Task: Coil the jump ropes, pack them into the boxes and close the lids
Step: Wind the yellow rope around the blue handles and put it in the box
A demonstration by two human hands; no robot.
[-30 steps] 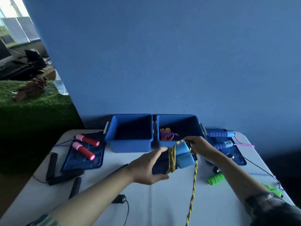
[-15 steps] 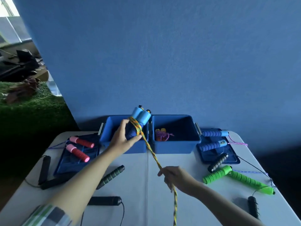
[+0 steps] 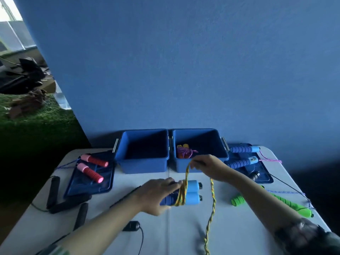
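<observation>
The left hand (image 3: 158, 195) grips the pair of blue handles (image 3: 190, 193), held side by side and lying horizontally just above the white table (image 3: 239, 234), in front of the two open blue boxes (image 3: 143, 164). The right hand (image 3: 207, 167) pinches the yellow braided rope (image 3: 212, 203) above the handles; several turns are wound round the handles, and the free length hangs from the right hand down toward the near table edge. The right-hand box (image 3: 202, 144) contains an orange and purple rope bundle (image 3: 185, 152).
</observation>
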